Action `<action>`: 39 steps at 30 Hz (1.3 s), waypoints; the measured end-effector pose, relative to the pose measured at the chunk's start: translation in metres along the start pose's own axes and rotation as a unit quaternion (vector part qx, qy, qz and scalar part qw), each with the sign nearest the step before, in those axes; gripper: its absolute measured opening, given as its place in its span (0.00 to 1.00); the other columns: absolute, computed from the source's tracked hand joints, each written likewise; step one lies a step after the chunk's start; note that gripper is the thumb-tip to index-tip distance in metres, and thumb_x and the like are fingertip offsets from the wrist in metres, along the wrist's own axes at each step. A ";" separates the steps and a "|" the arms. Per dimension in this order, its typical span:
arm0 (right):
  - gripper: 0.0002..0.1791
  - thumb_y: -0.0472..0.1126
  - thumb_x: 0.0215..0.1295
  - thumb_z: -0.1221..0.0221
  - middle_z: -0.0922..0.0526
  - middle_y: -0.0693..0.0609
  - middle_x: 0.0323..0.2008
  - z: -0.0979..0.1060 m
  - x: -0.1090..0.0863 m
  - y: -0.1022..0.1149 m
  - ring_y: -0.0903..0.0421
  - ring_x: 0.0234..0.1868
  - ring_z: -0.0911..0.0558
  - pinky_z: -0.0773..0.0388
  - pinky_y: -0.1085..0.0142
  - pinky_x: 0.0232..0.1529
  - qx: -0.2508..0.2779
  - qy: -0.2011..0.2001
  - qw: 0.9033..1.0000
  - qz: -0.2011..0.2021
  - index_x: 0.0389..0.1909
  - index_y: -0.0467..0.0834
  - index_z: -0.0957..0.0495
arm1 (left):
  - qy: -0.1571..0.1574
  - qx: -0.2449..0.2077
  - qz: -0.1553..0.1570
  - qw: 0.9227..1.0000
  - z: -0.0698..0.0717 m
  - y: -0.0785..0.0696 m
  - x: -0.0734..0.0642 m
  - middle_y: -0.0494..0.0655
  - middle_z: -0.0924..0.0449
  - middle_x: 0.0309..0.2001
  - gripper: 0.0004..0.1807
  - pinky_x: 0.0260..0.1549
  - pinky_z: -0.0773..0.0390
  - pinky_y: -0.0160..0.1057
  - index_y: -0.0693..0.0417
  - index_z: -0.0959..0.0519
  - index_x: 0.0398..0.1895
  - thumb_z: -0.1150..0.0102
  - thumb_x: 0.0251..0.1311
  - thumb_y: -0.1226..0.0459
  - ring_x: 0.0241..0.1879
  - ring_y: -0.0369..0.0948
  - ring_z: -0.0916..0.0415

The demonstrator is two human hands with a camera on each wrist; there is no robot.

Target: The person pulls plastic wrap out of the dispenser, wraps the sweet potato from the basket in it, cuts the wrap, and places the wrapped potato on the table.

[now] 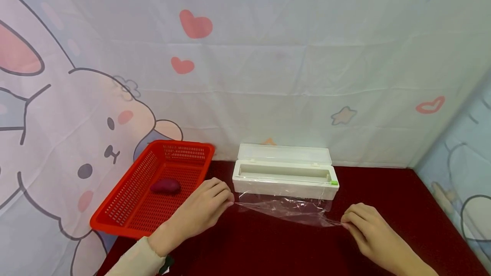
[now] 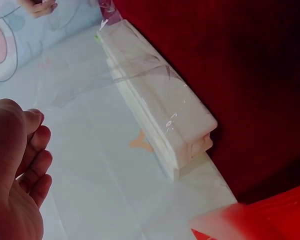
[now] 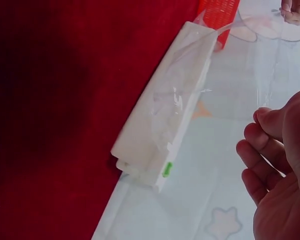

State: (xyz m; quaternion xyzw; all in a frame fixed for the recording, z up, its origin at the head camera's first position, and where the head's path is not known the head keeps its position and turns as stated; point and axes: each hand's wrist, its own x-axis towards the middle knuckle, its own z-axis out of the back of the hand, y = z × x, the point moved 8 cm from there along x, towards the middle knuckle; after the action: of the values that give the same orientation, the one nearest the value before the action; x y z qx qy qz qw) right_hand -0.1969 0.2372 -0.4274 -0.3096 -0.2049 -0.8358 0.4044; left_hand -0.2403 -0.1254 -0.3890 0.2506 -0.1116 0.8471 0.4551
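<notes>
A sheet of clear plastic wrap point(image 1: 285, 208) stretches out from the front of a white wrap dispenser box point(image 1: 284, 186), whose lid point(image 1: 284, 154) stands raised at the back. My left hand point(image 1: 209, 202) pinches one corner of the sheet between thumb and fingers, just left of the box. The opposite corner is pinched by my right hand point(image 1: 366, 231), lower and to the right. In the right wrist view the film hangs from the right thumb and fingertip point(image 3: 262, 114). A small green slider point(image 1: 334, 182) sits at the right end of the box's front edge.
At the left stands a red plastic basket point(image 1: 115, 197) with a purple sweet potato point(image 1: 166, 186) in it. Dark red cloth point(image 1: 268, 250) covers the table. A pale printed curtain point(image 1: 268, 76) hangs behind and at both sides.
</notes>
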 end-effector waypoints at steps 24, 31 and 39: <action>0.22 0.34 0.52 0.22 0.30 0.77 0.36 -0.037 -0.047 0.006 0.74 0.38 0.31 0.25 0.70 0.38 0.048 0.147 0.988 -0.032 0.36 0.63 0.21 | 0.028 -0.021 -0.065 0.997 -0.025 -0.032 -0.032 0.33 0.23 0.37 0.05 0.47 0.23 0.35 0.44 0.20 0.39 0.33 0.70 0.63 0.43 0.36 0.26; 0.19 0.37 0.59 0.25 0.30 0.77 0.34 -0.055 -0.060 0.003 0.76 0.36 0.33 0.28 0.70 0.35 0.091 0.193 0.976 -0.052 0.35 0.64 0.22 | 0.040 -0.020 -0.072 0.996 -0.032 -0.040 -0.045 0.32 0.24 0.37 0.05 0.47 0.24 0.33 0.42 0.20 0.38 0.32 0.70 0.62 0.42 0.34 0.27; 0.25 0.31 0.46 0.25 0.29 0.75 0.31 -0.067 -0.071 0.011 0.78 0.35 0.34 0.35 0.77 0.35 0.112 0.141 0.984 -0.002 0.31 0.63 0.24 | 0.053 -0.033 -0.071 0.996 -0.044 -0.047 -0.057 0.30 0.23 0.38 0.06 0.47 0.25 0.31 0.40 0.19 0.38 0.31 0.69 0.61 0.43 0.32 0.27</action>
State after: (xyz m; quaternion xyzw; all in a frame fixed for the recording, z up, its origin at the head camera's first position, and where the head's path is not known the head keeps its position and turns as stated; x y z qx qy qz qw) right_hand -0.1778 0.2303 -0.5236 -0.1407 -0.2384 -0.8439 0.4595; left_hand -0.1889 -0.1218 -0.4582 0.1975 -0.0971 0.8208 0.5271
